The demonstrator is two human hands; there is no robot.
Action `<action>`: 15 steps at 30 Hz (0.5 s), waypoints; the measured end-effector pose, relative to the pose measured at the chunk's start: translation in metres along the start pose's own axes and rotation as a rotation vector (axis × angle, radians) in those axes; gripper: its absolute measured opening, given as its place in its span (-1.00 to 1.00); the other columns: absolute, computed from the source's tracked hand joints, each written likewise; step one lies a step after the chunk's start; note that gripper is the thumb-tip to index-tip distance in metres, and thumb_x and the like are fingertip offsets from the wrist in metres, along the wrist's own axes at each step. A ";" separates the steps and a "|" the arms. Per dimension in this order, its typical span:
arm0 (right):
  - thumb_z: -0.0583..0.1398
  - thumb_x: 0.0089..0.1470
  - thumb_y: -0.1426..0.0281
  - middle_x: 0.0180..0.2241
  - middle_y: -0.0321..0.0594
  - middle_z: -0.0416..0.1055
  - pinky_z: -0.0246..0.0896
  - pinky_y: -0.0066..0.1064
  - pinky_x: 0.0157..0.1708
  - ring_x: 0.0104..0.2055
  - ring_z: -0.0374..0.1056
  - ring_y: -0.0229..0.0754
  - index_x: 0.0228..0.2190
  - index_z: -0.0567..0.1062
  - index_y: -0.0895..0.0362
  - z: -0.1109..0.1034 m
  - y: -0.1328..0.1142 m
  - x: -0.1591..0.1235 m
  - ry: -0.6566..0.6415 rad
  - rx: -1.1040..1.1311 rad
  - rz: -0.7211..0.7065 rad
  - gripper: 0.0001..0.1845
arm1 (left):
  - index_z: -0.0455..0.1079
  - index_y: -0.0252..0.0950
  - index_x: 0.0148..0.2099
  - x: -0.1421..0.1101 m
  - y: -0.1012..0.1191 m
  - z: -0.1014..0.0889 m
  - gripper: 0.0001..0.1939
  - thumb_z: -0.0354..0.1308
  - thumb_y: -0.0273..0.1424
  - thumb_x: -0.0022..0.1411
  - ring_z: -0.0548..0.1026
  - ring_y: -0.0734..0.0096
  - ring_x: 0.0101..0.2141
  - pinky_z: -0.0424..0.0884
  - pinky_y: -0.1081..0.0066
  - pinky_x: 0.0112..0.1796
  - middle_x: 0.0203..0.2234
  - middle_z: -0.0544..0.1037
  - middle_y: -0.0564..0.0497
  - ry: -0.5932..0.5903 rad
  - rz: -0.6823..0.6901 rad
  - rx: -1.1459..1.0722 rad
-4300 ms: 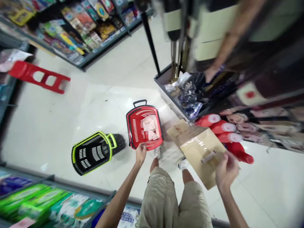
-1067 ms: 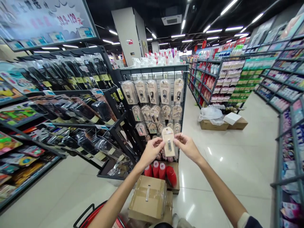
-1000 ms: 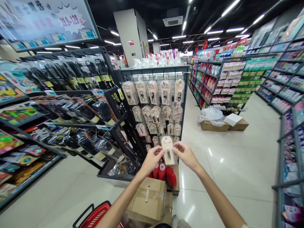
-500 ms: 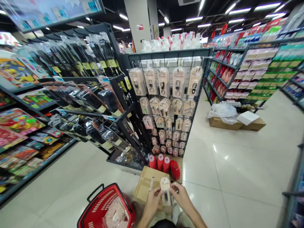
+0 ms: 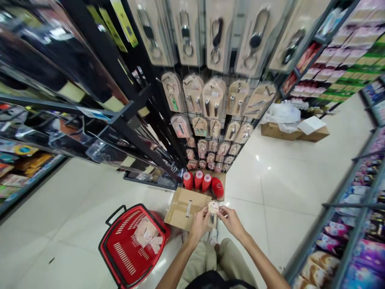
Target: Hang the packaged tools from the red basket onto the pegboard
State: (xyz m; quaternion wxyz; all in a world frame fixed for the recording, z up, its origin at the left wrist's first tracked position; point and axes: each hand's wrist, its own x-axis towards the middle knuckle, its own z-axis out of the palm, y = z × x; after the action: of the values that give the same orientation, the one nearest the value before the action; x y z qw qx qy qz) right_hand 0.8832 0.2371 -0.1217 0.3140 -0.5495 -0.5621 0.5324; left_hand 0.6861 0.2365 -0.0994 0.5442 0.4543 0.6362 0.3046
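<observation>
My left hand (image 5: pixel 200 224) and my right hand (image 5: pixel 231 220) together pinch a small beige carded package (image 5: pixel 213 211) with a dark metal item on it. I hold it low, above a taped cardboard box (image 5: pixel 186 208) on the floor. A black wire display rack (image 5: pixel 210 108) hung with several similar carded keyring packages rises just in front of me. My legs in beige shorts show below the hands.
A red shopping basket (image 5: pixel 112 249) holding pale packets stands on the tiled floor at my left. Red bottles (image 5: pixel 203 182) lie in an open carton at the rack's foot. Black shelving with packaged goods lines the left, another shelf (image 5: pixel 345 216) the right. Cartons (image 5: pixel 288 130) sit farther down the aisle.
Both hands have lowered the carded package from rack height down to near the cardboard box. My head has tilted down and closer to the rack. Earlier my left hand gripped the red basket's rim.
</observation>
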 end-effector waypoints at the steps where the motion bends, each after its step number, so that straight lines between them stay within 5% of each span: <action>1: 0.20 0.29 -0.03 -0.36 -0.19 0.59 0.36 -0.29 -0.27 -0.36 0.47 -0.09 -0.18 0.58 0.11 0.000 0.006 0.002 -0.002 -0.007 0.010 -0.54 | 0.62 -0.25 -0.03 0.006 -0.007 0.003 -0.60 0.30 -0.12 0.20 0.64 0.03 -0.20 0.52 0.20 -0.11 -0.19 0.71 -0.18 -0.003 -0.006 0.005; 7: 0.12 0.34 -0.02 -0.37 -0.20 0.59 0.36 -0.33 -0.34 -0.37 0.48 -0.11 -0.25 0.55 0.10 -0.012 0.016 0.065 0.017 -0.079 -0.025 -0.54 | 0.62 -0.27 0.04 0.078 -0.019 0.013 -0.63 0.18 -0.17 0.36 0.60 0.04 -0.09 0.46 0.17 0.00 -0.06 0.67 -0.22 0.091 0.170 0.058; 15: 0.11 0.37 0.07 -0.19 -0.13 0.61 0.35 -0.27 -0.08 -0.21 0.48 -0.08 -0.11 0.58 0.13 -0.018 0.042 0.237 0.164 -0.195 -0.141 -0.58 | 0.59 -0.34 0.07 0.254 -0.022 0.011 -0.68 0.12 -0.28 0.46 0.60 0.15 -0.12 0.44 0.24 -0.01 -0.07 0.67 -0.25 0.268 0.371 0.128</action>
State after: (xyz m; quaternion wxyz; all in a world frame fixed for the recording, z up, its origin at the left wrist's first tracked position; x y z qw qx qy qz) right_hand 0.8650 0.4597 -0.2119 0.3409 -0.5782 -0.6207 0.4052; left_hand 0.6926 0.4577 -0.2271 0.3597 0.5524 0.6263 0.4162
